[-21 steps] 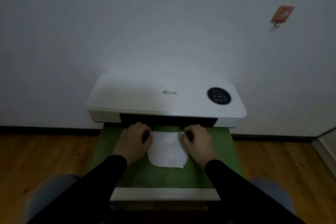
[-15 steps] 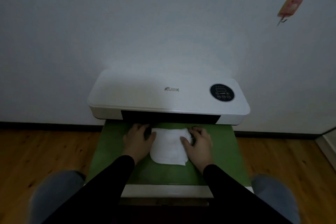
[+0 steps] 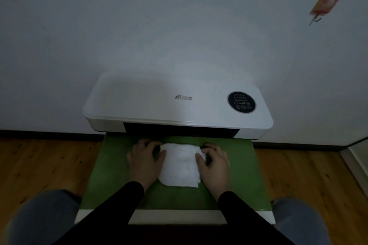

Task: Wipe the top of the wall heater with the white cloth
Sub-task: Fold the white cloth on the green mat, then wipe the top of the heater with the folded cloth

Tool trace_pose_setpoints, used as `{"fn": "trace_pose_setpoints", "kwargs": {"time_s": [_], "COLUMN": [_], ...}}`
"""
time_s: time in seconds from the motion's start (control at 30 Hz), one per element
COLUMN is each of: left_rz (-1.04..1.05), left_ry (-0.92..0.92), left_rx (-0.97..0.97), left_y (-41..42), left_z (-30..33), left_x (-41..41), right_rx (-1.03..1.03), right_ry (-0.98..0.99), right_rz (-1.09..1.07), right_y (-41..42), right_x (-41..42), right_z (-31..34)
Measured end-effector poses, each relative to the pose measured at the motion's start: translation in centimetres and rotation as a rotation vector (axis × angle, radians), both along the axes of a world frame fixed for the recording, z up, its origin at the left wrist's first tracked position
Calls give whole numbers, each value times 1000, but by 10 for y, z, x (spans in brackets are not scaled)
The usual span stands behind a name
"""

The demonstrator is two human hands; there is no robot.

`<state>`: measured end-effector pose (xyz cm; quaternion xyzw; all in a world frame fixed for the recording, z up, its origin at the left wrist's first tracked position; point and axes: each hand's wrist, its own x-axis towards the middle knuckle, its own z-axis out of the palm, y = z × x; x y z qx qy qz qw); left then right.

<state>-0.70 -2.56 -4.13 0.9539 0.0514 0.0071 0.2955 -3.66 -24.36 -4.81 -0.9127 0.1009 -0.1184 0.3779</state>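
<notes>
White cloth [image 3: 180, 165] at lower centre is pinched by left hand [image 3: 144, 160] and right hand [image 3: 214, 162]; a loose grip could drop it before the heater [image 3: 139, 103].

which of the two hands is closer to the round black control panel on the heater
The right hand, gripping the white cloth's right edge; the control panel sits on the heater's right end. The left hand is at the cloth's other side.

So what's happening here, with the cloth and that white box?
A person sits at a green table with a folded white cloth lying flat on it. The left hand and the right hand each grip a side edge of it. The white wall heater stands just behind, its top not yet touched by the cloth.
</notes>
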Motion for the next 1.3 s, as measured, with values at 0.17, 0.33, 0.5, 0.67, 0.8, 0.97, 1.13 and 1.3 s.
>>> {"fn": "trace_pose_setpoints", "kwargs": {"time_s": [0.17, 0.33, 0.5, 0.67, 0.8, 0.97, 1.13, 1.3], "left_rz": [-27, -47, -30, -40, -67, -187, -226, -224], "left_ry": [79, 124, 98, 101, 93, -97, -349, -377], "left_rx": [26, 11, -12, -24, -139, -477, -410, -276], "left_y": [-1, 0, 0, 1, 2, 2, -8, -19], "left_z": [8, 14, 12, 12, 25, 75, 121, 130], "left_x": [1, -1, -3, -5, -7, -3, 40, 92], "right_rx": [37, 57, 54, 38, 240, 349, 262, 185], "right_ry": [-13, -51, -41, -46, 43, -117, -202, -145], "right_rz": [19, 25, 33, 48, 47, 78, 46, 44], "right_y": [-1, 1, 1, 0, 0, 1, -1, -4], "right_x": [-2, -8, -9, -11, -10, 4, 44, 92], "right_z": [-1, -2, -2, 0, 13, 64, 106, 119]}}
